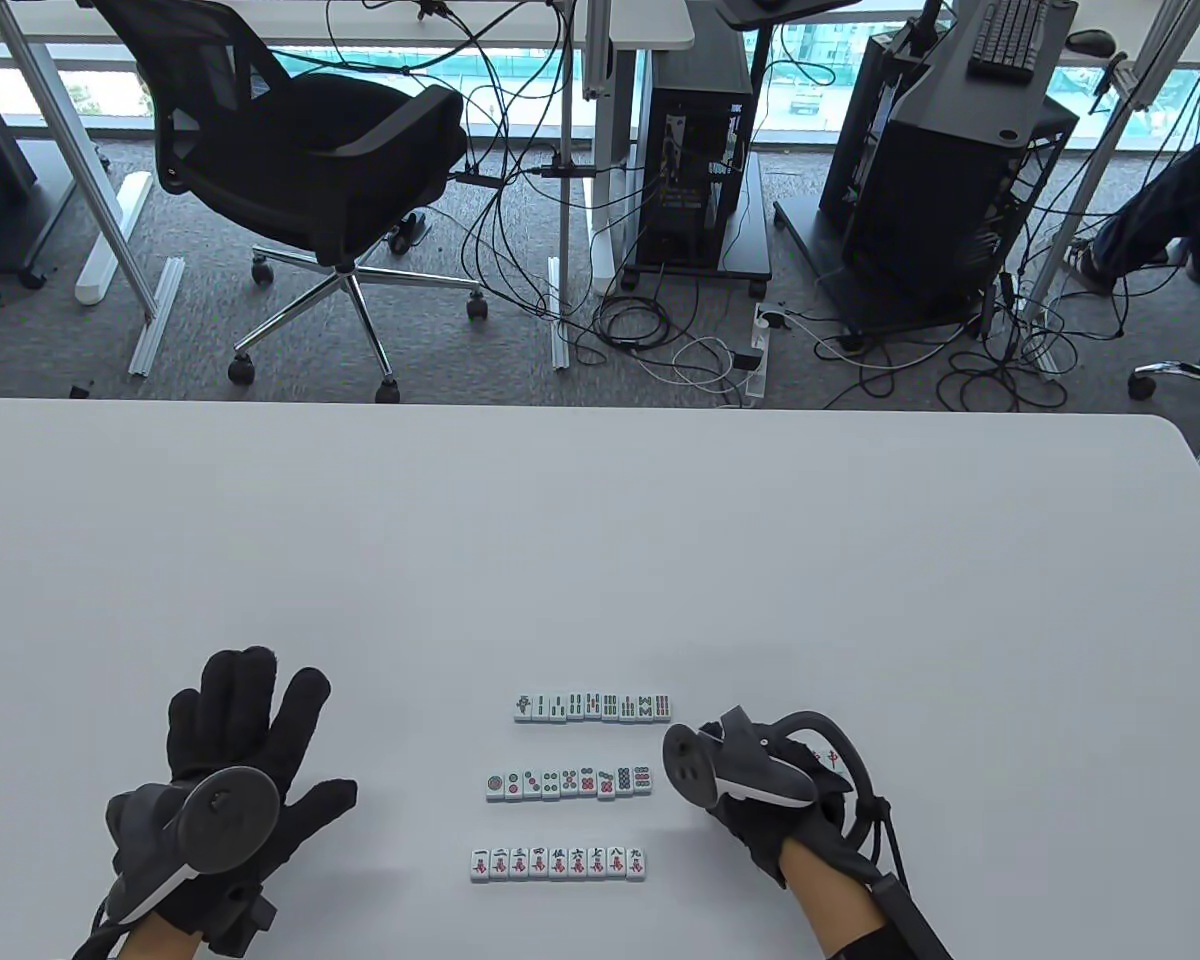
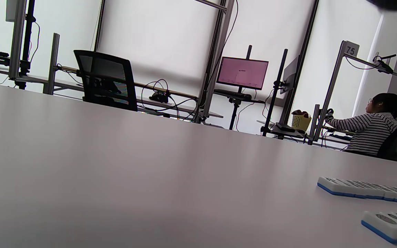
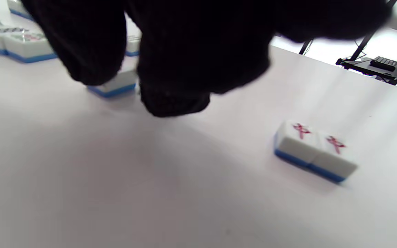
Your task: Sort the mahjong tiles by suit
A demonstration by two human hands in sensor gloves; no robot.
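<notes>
**Sorted rows, a right hand working at the middle row's end**

The right hand [image 1: 775,800] hangs with fingers curled downward at the right end of the dots row [image 1: 569,783]; in the right wrist view two fingertips [image 3: 174,96] sit on either side of a blue-backed tile [image 3: 114,86], but whether they actually pinch it cannot be told, since the glove hides the contact. The left hand [image 1: 230,775] lies flat on the white table [image 1: 600,520], fingers spread, holding nothing, well apart from the tiles.

Three rows lie between the hands: the bamboo row [image 1: 593,706] farthest, dots in the middle, the characters row [image 1: 558,864] nearest.

The tiles look small, rigid and smooth, probably light and prone to sliding on the slick tabletop. A pinch across the two long sides seems the surest hold; pushing a row end-on would likely shift the neighbours together.

Only the right wrist view shows a separate pair of red-marked tiles [image 3: 314,150] lying touching, apart from the rows; in the table view the tracker mostly covers them. The left wrist view shows the tiles' blue undersides edge-on and the row ends only.
</notes>
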